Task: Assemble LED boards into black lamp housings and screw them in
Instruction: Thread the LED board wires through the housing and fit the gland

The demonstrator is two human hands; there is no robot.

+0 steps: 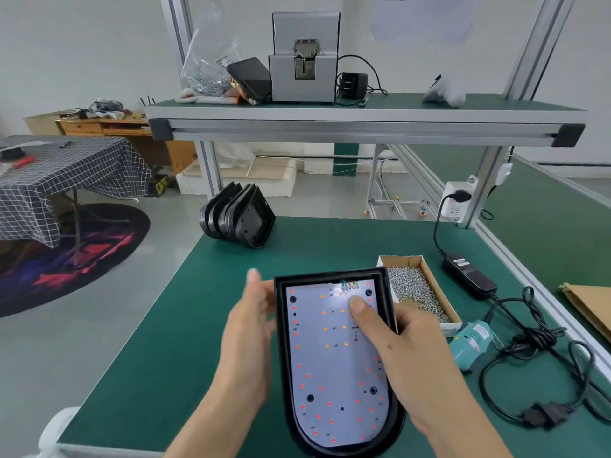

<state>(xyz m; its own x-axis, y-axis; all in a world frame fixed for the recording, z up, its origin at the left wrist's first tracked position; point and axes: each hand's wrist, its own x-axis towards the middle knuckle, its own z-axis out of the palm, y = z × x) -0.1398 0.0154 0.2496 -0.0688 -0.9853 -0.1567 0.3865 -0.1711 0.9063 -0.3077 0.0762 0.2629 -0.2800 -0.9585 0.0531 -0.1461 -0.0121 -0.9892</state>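
1. Black moulded plastic forms the lamp housing [334, 365], a rigid D-shaped tray with a raised rim; it is judged light and stiff, best gripped by its side walls.
2. Inside it a flat white LED board [334, 358] is seated, thin and probably fragile at its small red and orange diodes; bare areas are the safer places to press.
3. The housing is held low over the green mat [172, 325]: its left wall is steadied by the left hand [248, 345], fingers nearly straight.
4. The right wall is clasped by the right hand [410, 355], thumb pressed on the board.
5. Loose metal screws fill a cardboard box [429, 285]; spare housings [238, 219] are stacked further back.
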